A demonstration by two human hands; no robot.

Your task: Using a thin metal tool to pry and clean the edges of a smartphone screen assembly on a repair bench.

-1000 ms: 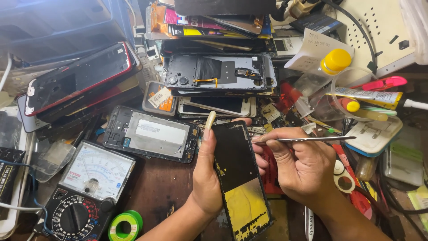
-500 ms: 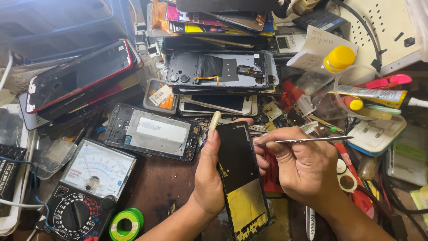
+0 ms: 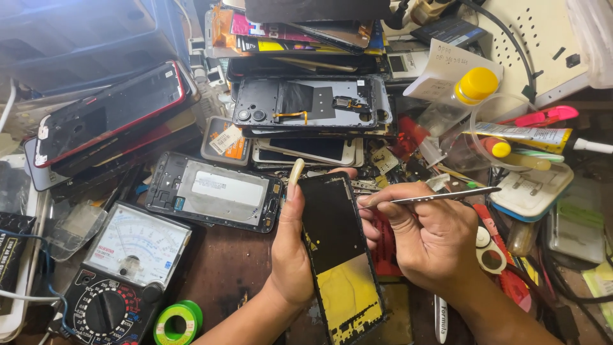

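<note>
Little differs from half a second ago: your left hand (image 3: 290,255) still grips the black phone panel (image 3: 338,255) at lower centre, thumb along its left edge. Your right hand (image 3: 434,236) stays closed on one pair of tweezers (image 3: 440,197). One multimeter (image 3: 124,268), lower left; one green solder reel (image 3: 177,322).

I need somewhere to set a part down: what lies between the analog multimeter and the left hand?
In the head view, mostly bare dark wooden bench lies between the multimeter and the left hand, with a green solder spool at the near edge.
</note>
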